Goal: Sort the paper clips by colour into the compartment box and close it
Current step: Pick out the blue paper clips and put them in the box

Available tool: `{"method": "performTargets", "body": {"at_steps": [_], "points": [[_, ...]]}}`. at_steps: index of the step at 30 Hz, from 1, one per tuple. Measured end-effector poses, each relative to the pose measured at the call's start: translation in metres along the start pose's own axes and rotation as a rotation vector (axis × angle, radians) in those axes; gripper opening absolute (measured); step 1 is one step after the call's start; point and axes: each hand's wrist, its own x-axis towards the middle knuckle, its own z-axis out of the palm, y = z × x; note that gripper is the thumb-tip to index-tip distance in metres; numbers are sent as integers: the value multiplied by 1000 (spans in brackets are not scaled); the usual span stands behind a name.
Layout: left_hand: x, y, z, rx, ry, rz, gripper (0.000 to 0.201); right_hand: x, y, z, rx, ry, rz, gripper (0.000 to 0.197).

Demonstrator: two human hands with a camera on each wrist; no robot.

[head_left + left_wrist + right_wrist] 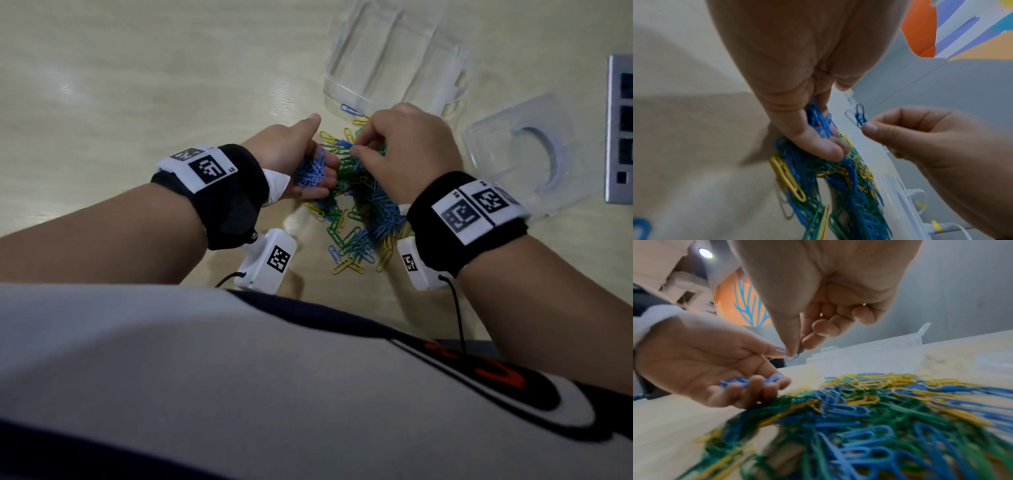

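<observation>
1. The left hand (pixel 301 161) is on the left side of the pile. Its palm faces up and inward and its thumb sticks up toward the far side of the table.
2. Its fingers curl a little, like a cup, and they hold a bunch of blue clips (pixel 311 173). In the right wrist view the fingertips (pixel 756 382) rest right at the edge of the pile.
3. The pile of paper clips (pixel 359 212) lies on the pale wooden table (pixel 137 85), between the 2 wrists. It is a mix of blue, green and yellow clips, all tangled.
4. The right hand (pixel 407 154) hangs over the far part of the pile with its back facing up. Its thumb and first finger pinch a blue clip (pixel 860 116), and the other fingers are curled in. The pinched clip is just beside the left thumb.
5. The clear compartment box (pixel 394 54) sits open on the table past the pile, near the right hand. 1 blue clip (pixel 351 110) lies just beside its near edge.
6. A clear lid (pixel 527 154) lies flat to the right of the right hand.
7. A grey panel (pixel 620 130) is at the far right edge of the table.
</observation>
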Motion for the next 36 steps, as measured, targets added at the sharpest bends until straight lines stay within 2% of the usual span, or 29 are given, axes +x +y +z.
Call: {"method": "performTargets", "body": {"at_steps": [4,9,11,14,16,21,25,28,30,33,36], "points": [[2,-1,2,-68,68,42,45,-5,-17,3,31,-59,-110,13],[-1,-3,-15,-59,98,33,40,-17,-30,15,82,-67,-236,21],[-3,-3,-25,-22,108,25,45,-24,-33,23,38,-193,-355,22],[-7,-2,-38,-15,125,27,48,-34,-40,39,-212,-427,-532,28],[-8,-3,-44,0,148,34,49,-38,-45,49,-320,-480,-591,33],[-10,-5,-46,36,168,26,50,-42,-53,57,-443,-400,-659,22],[-13,-6,-40,62,155,14,50,-44,-52,61,-479,-425,-579,25],[-15,-8,-35,70,136,2,51,-45,-50,58,-446,-432,-572,25],[-15,-11,-32,81,128,-2,51,-43,-48,50,-296,-353,-512,22],[-16,-16,-29,58,145,22,45,-35,-48,39,-28,-104,-392,15],[-17,-20,-26,-16,92,23,41,-26,-46,35,-28,-70,-351,17]]}}
